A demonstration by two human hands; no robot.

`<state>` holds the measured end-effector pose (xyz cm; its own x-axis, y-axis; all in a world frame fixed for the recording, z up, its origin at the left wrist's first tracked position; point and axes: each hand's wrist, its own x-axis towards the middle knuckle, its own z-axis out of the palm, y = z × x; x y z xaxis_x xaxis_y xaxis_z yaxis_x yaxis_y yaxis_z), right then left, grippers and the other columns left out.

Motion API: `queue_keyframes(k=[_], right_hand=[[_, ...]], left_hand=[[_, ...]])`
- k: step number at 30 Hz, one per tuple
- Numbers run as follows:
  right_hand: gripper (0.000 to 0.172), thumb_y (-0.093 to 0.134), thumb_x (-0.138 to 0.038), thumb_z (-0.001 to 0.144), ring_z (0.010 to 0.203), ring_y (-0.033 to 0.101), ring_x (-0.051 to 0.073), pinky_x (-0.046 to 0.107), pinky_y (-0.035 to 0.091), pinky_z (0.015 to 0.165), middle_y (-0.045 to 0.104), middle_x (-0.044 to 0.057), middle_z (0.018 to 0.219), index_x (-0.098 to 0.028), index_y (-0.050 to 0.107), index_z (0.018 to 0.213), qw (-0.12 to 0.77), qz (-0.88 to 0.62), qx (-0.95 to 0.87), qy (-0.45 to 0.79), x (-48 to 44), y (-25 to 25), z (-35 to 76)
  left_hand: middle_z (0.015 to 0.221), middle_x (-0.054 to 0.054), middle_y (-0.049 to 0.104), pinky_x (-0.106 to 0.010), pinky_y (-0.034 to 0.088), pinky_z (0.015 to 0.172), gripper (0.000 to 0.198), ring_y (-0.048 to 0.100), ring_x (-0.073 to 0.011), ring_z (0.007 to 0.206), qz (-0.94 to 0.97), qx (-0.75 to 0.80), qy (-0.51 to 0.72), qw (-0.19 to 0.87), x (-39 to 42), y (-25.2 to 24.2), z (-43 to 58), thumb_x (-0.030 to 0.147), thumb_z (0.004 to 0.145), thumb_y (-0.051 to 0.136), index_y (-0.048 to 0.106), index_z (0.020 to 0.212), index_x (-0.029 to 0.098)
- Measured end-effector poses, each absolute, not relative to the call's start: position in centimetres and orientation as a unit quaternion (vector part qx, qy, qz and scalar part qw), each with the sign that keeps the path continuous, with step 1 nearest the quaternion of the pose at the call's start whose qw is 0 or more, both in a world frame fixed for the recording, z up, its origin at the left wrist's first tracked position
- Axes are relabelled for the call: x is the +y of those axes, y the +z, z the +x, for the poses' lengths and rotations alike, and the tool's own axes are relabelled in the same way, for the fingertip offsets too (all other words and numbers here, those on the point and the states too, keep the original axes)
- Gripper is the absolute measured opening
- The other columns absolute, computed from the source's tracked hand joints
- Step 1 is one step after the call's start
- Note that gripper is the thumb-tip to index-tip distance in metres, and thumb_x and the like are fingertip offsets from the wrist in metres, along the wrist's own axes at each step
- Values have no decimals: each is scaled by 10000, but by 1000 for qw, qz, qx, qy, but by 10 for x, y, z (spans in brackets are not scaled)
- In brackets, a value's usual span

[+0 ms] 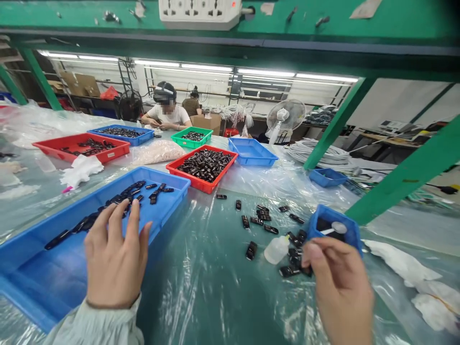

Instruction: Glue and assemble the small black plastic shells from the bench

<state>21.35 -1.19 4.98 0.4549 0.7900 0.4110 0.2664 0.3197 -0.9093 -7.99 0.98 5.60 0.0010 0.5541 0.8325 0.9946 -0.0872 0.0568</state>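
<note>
Above the right part of a large blue tray (46,287) hovers my left hand (115,258), its fingers loosely spread and nothing seen in them. Small glossy black plastic parts (84,223) lie in a diagonal row in that tray, beyond my fingertips. On the right, my right hand (341,278) is closed in a pinch, thumb against fingers; what it holds, if anything, is hidden. More black parts (289,271) lie just left of it, partly covered by the fingers. A small white squeeze bottle (276,250) lies tilted among them. Behind the hand stands a small blue bin (325,214) with a white spoon-like item.
Several trays stand farther back: a red tray (208,188) heaped with black parts, another red tray (46,146), a green one (179,141) and a blue one (255,160). A slanted green post (406,177) rises at right. A person (172,115) sits across the table.
</note>
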Motion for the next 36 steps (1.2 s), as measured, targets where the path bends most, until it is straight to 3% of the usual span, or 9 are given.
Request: queue_keyframes(k=[3,6,8,10,14,18,26,31,36], right_hand=[[410,650,-445,767,923,523,211,363,403,810,537,36,992,-269,457,1083,633,-575,-492,161,3,28,245],[598,677,-441,728,1064,521,262,429,419,858,542,108,1199,-247,374,1206,559,-590,-543,211,15,3,256],[611,671,-429,739,1048,557,262,443,444,849,558,119,1233,-241,352,1225,512,-593,-570,247,18,-9,255],[507,639,-409,781,1008,593,248,435,467,832,611,107,1160,-220,384,1177,482,-591,-588,270,18,-16,251],[318,579,-372,851,913,628,209,408,490,796,644,57,988,-169,470,1071,459,-584,-608,282,16,-14,248],[304,589,-369,848,852,623,190,386,493,758,639,39,938,-168,509,1061,449,-587,-614,277,14,-10,248],[295,573,-361,862,785,614,170,372,488,734,624,23,901,-164,510,1073,454,-586,-616,267,14,-12,249],[286,568,-360,863,765,616,166,358,491,714,626,17,876,-167,495,1061,453,-585,-616,271,13,-10,249],[281,566,-362,857,753,616,166,346,487,703,628,19,867,-176,452,1034,449,-590,-611,278,11,-4,246]], left_hand=[[1189,-234,530,-562,402,894,370,460,-387,1133,-734,-559,-340,179,16,40,-62,256,937,405,500,1232,53],[1005,-131,615,-422,507,803,248,579,-262,932,-828,-470,-302,49,19,21,-14,235,937,408,546,1107,119],[953,-97,632,-368,535,753,209,606,-222,843,-858,-435,-271,23,26,11,19,200,914,460,546,1091,129],[1067,-92,625,-344,540,760,295,607,-215,891,-888,-389,-243,13,38,4,43,123,866,525,515,1160,145],[1194,-10,606,-326,509,847,371,567,-199,1032,-936,-289,-202,23,63,-6,58,20,831,546,534,1143,220],[1131,-102,617,-403,478,872,169,539,-263,1069,-945,-255,-194,60,70,-12,56,136,899,518,564,1060,111],[830,-58,625,-317,502,687,186,571,-194,749,-957,-182,-179,137,59,-5,58,126,942,413,568,1042,109],[837,-118,615,-373,487,659,333,562,-218,703,-944,-192,-172,207,53,4,42,7,922,282,488,1181,43],[807,-138,612,-392,475,638,357,566,-246,702,-929,-239,-123,255,47,12,36,-22,889,286,528,1150,-1]])
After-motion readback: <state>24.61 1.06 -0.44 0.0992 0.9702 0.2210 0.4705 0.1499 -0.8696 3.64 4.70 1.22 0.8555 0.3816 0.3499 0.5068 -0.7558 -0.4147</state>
